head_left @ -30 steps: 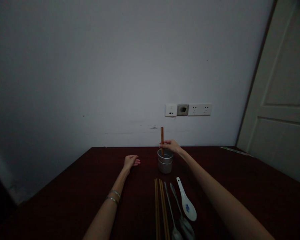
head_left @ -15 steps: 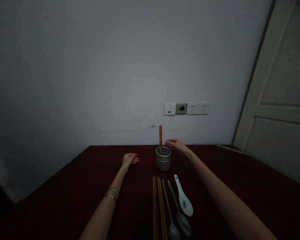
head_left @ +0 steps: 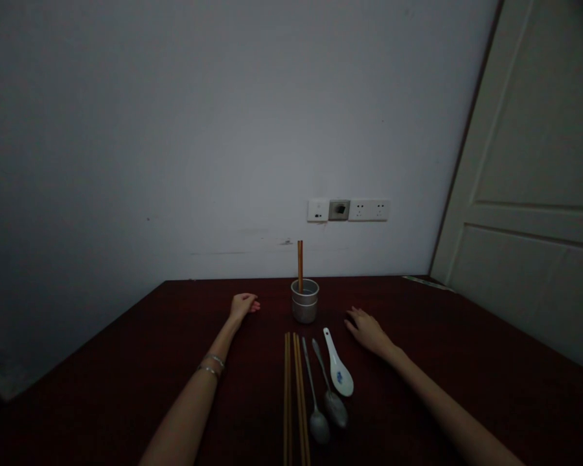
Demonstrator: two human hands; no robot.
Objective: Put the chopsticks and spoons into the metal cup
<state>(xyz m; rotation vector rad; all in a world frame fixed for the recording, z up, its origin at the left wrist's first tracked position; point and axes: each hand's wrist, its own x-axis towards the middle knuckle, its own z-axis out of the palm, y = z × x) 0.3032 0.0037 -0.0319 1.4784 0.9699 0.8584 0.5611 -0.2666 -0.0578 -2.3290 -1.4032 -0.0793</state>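
Head view: metal cup (head_left: 304,310) with 2 chopsticks (head_left: 300,264) between the hands (head_left: 243,304) (head_left: 368,330).

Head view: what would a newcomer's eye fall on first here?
Probably the white spoon, bright against the dark red table, beside the right hand. Next, perhaps, the metal cup standing between the right hand and the left hand, with brown chopsticks upright in it. Nearer the camera lie paler chopsticks and two metal spoons.

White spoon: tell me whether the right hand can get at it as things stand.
Probably yes: the right hand looks empty and lies beside the white spoon, with nothing visible between them.
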